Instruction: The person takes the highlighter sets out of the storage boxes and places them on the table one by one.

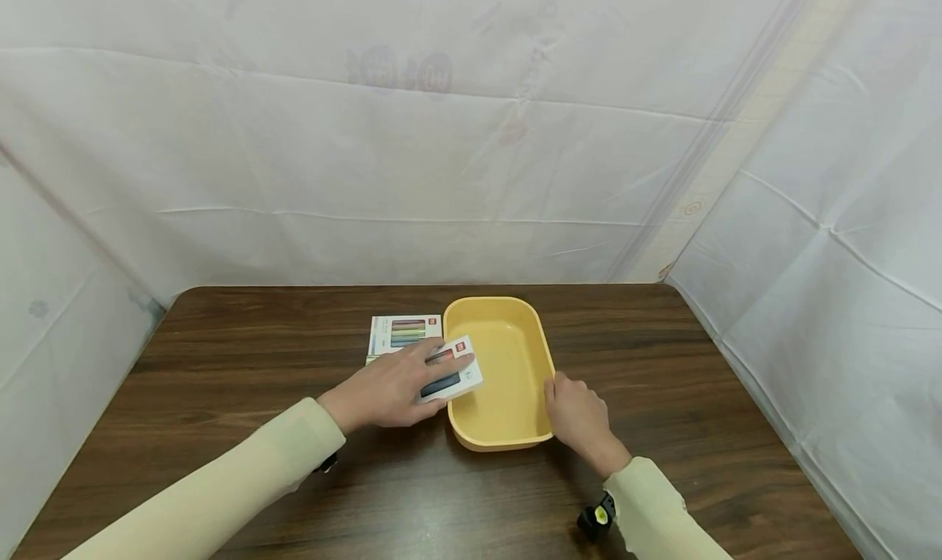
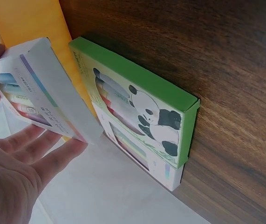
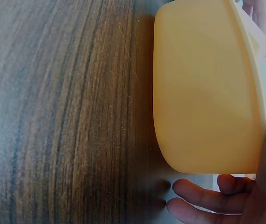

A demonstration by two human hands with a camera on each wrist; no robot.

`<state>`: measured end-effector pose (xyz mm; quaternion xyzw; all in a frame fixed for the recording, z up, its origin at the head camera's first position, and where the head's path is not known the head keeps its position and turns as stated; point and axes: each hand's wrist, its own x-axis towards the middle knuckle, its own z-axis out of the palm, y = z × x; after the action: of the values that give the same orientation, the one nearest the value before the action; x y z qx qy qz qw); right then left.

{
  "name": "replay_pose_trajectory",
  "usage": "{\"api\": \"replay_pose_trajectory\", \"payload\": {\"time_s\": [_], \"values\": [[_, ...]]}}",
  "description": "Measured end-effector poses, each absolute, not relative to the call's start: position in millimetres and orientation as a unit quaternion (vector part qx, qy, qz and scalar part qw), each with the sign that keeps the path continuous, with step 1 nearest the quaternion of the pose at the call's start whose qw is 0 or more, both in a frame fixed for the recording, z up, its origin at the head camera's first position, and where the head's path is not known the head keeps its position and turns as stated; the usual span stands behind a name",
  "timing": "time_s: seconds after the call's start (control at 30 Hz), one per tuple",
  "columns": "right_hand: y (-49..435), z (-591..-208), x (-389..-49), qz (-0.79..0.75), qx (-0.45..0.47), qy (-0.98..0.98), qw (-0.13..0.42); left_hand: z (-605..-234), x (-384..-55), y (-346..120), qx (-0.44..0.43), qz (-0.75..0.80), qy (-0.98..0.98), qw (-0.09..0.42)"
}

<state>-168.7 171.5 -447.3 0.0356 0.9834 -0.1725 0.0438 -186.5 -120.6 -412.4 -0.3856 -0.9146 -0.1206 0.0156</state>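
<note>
My left hand point(image 1: 393, 387) holds a white windowed box of coloured pens point(image 1: 469, 375), tilted over the left rim of a yellow plastic bin point(image 1: 500, 445). In the left wrist view, the thumb and fingers grip that pen box point(image 2: 60, 86) by its edges. My right hand point(image 1: 579, 413) grips the bin's right rim near the front corner. The right wrist view shows the bin's outer wall point(image 3: 202, 93), with several fingers below it. To the bin's left lie a green panda box point(image 2: 156, 116) and another white pen box point(image 1: 380, 331); my left hand hides the panda box in the head view.
Everything sits on a dark wood-grain table point(image 1: 243, 347). White sheeting point(image 1: 331, 151) hangs behind the table and along both sides. Table surface stretches to the left and right of the bin.
</note>
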Motion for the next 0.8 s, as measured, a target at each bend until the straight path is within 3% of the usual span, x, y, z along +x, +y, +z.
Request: {"api": "replay_pose_trajectory", "payload": {"time_s": [0.8], "values": [[171.7,-446.5,-166.8,-0.175,0.024,0.983,0.042,-414.5,-181.4,-133.1,-0.398,-0.1,-0.911,0.035]]}}
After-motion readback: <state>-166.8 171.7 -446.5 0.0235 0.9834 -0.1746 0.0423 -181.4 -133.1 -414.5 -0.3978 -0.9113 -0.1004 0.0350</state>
